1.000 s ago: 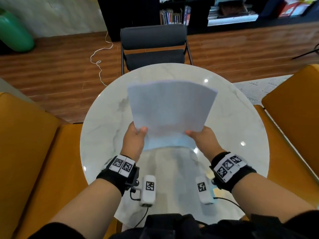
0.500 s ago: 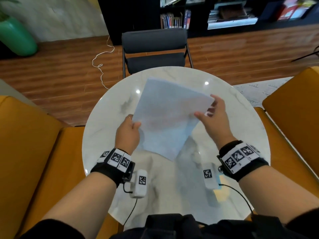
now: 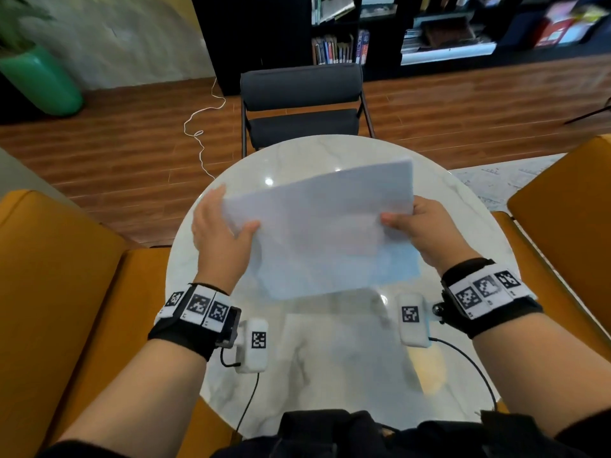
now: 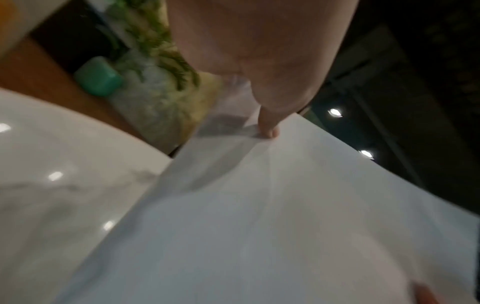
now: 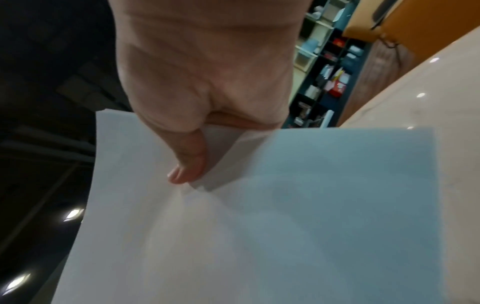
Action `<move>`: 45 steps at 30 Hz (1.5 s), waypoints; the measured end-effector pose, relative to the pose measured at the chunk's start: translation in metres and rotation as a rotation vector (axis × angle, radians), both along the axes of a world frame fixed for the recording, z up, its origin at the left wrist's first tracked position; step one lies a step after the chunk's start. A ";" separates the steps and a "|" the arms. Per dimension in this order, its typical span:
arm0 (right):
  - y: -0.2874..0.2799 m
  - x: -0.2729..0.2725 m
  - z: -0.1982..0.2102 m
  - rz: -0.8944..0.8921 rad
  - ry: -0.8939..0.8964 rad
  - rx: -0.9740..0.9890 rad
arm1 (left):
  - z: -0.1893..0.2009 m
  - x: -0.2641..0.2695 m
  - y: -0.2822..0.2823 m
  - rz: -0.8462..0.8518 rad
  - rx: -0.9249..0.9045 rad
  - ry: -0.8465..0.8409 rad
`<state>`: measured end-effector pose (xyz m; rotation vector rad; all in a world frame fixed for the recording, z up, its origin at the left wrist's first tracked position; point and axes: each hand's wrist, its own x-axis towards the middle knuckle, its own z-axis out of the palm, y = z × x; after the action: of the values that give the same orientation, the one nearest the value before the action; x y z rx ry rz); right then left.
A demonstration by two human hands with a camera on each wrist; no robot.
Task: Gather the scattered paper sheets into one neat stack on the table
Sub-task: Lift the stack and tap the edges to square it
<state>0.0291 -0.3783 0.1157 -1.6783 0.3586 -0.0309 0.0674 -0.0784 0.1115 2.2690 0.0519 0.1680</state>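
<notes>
A bundle of white paper sheets point(image 3: 324, 226) point(image 4: 272, 216) point(image 5: 259, 216) hangs in landscape position above the round marble table point(image 3: 330, 358). My left hand point(image 3: 221, 233) holds its left short edge, thumb on top and fingers behind the sheets. My right hand point(image 3: 426, 229) pinches the right short edge, with the thumb point(image 5: 189, 164) pressed on the top sheet. In the right wrist view the lower sheets stick out a little past the top one. The bundle's near long edge is close to the tabletop; I cannot tell if it touches.
A black chair point(image 3: 302, 104) stands at the table's far side. Orange upholstered seats flank the table on the left point(image 3: 66, 292) and on the right point(image 3: 562, 200). A white cable point(image 3: 201, 133) lies on the wooden floor, and a green pot point(image 3: 39, 81) stands far left.
The bundle has turned from portrait to landscape. Both hands shifted from its bottom edge to its two short sides, left hand out to the left, right hand to the right.
</notes>
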 end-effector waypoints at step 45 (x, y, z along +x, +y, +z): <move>0.030 0.008 -0.014 0.201 -0.204 -0.757 | 0.010 0.029 -0.033 -0.071 0.012 -0.041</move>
<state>0.0371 -0.3488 0.1019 -2.4266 0.0084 -0.2083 0.0965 -0.1111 0.1216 2.2750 -0.0519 0.1774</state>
